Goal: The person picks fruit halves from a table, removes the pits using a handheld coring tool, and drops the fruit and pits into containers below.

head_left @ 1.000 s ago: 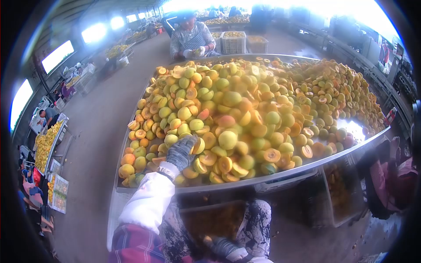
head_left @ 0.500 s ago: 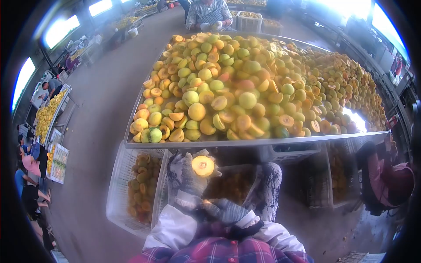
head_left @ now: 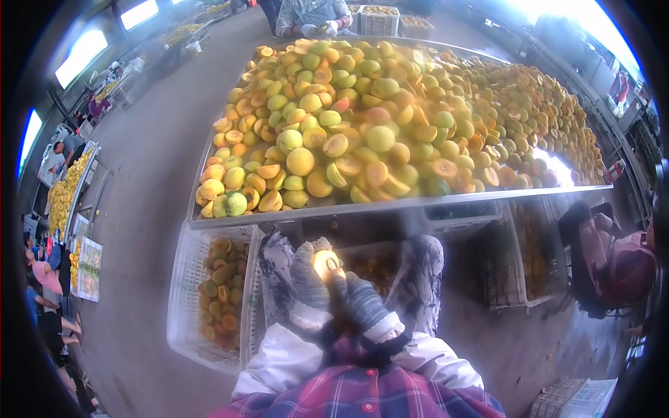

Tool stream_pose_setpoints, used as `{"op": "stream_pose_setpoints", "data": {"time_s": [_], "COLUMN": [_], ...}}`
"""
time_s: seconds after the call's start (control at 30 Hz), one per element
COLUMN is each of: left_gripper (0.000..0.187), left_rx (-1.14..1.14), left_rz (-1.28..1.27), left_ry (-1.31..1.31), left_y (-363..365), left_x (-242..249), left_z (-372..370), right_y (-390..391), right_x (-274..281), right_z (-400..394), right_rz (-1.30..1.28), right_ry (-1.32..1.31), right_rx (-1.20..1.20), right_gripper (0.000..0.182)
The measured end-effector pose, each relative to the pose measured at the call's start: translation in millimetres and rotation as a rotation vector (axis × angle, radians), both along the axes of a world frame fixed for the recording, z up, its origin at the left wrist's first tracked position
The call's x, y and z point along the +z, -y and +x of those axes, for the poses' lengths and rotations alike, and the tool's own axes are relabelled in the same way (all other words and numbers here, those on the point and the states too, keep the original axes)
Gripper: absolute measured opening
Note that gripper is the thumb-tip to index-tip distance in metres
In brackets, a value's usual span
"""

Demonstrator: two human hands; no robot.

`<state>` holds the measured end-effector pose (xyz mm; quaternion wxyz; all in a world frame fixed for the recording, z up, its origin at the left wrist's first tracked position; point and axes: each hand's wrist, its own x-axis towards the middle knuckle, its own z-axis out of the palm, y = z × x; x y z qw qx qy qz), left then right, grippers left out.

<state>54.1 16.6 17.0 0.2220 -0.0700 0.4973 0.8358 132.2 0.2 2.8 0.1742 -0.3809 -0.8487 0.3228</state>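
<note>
My left hand (head_left: 311, 279), in a grey knitted glove, is closed around a yellow peach half (head_left: 325, 263), its cut face up. Against that face lies the thin curved end of a small looped tool (head_left: 333, 266). My right hand (head_left: 364, 301), gloved too, is closed on the tool's other end; its handle is hidden by the fingers. Both hands are in front of my lap, below the edge of a metal table (head_left: 390, 207) heaped with yellow-green peaches (head_left: 300, 161), many of them halved.
A white crate (head_left: 180, 299) of peach halves stands left of my legs. Between my knees sits more fruit (head_left: 380, 268). Another crate (head_left: 512, 265) is under the table at right, near a seated person (head_left: 606, 258). Across the table a person (head_left: 313, 17) works.
My right hand has risen from beside my left wrist to the peach half, bringing the looped tool onto its cut face. The view has shifted slightly.
</note>
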Motion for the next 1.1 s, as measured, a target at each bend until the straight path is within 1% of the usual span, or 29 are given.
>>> {"op": "stream_pose_setpoints", "data": {"time_s": [0.03,0.1,0.13,0.17,0.2,0.23,0.27,0.33,0.4,0.43,0.47,0.5,0.53,0.57,0.6,0.63,0.67,0.7,0.73,0.77,0.83,0.87,0.93,0.97,1.03,1.07,1.1], "left_gripper": [0.021,0.018,0.018,0.018,0.019,0.019,0.02,0.022,0.025,0.025,0.03,0.035,0.035,0.039,0.044,0.044,0.046,0.049,0.048,0.048,0.045,0.045,0.043,0.037,0.03,0.032,0.037], "left_rx": [-0.009,-0.121,-0.13,-0.068,-0.006,-0.012,0.004,0.039,0.076,0.073,-0.069,-0.209,-0.212,-0.471,-0.73,-0.733,-0.718,-0.694,-0.724,-0.724,-0.311,-0.308,-0.614,-0.446,-0.105,-0.061,-0.016], "left_rz": [-0.007,0.063,0.058,-0.067,-0.191,-0.195,-0.218,-0.262,-0.304,-0.307,-0.31,-0.312,-0.315,-0.316,-0.315,-0.317,-0.282,-0.242,-0.154,-0.152,-0.438,-0.433,-0.368,-0.47,-0.681,-0.601,-0.509], "left_ry": [0.0,0.155,0.153,0.108,0.06,0.058,-0.025,-0.189,-0.352,-0.354,-0.258,-0.159,-0.16,-0.146,-0.129,-0.13,-0.394,-0.658,-0.733,-0.737,-1.14,-1.137,-0.601,-0.618,-0.607,-0.829,-1.063], "left_y": [2,5,-3,-12,-16,-17,-16,-15,-14,-13,-12,-10,-5,1,4,5,7,7,4,3,-3,-3,0,-12,-34,-26,-17], "left_x": [-9,-34,-55,-80,-93,-90,-80,-55,-32,-26,-19,-12,3,22,31,25,13,1,-1,-4,-6,8,33,-34,-165,-117,-70], "left_z": [-3,-14,-17,-20,-21,-19,-14,-2,8,7,1,-4,-11,-19,-22,-21,-20,-21,-24,-20,-3,-3,-14,-34,-73,-48,-23], "right_y": [1,2,2,2,1,-1,0,6,11,12,8,2,-4,-9,-14,-15,-12,-5,-3,0,4,7,11,11,13,12,12], "right_x": [-4,8,12,10,5,0,-7,-29,-78,-92,-81,-70,-51,-31,-10,-1,-17,-45,-48,-51,-52,-56,-70,-75,-82,-82,-82], "right_z": [0,5,7,7,7,7,8,13,15,16,19,26,31,33,36,37,36,31,26,24,22,20,12,7,0,-3,-6], "right_rz": [-0.049,-0.051,-0.045,-0.05,-0.142,-0.233,-0.239,-0.554,-0.584,-0.609,-0.611,-0.626,-0.637,-0.637,-0.652,-0.667,-0.669,-0.362,-0.053,-0.051,-0.678,-0.673,-0.203,-0.204,0.183,0.188,0.0], "right_ry": [0.035,0.032,0.03,0.028,0.031,0.035,0.032,-0.549,-0.595,-0.642,-0.646,-0.516,-0.384,-0.386,-0.377,-0.368,-0.369,-0.243,-0.116,-0.118,-0.557,-0.553,-0.436,-0.435,-0.635,-0.637,-0.722], "right_rx": [-0.013,-0.008,0.009,0.001,-0.017,-0.035,-0.04,-0.054,-0.056,-0.057,-0.062,0.026,0.113,0.109,0.202,0.295,0.294,0.253,0.208,0.207,0.136,0.137,0.094,0.098,-0.007,-0.008,-0.019], "right_gripper": [0.032,0.031,0.031,0.031,0.031,0.031,0.031,0.034,0.037,0.039,0.039,0.04,0.041,0.041,0.046,0.051,0.051,0.046,0.041,0.041,0.048,0.048,0.047,0.047,0.041,0.041,0.043]}}
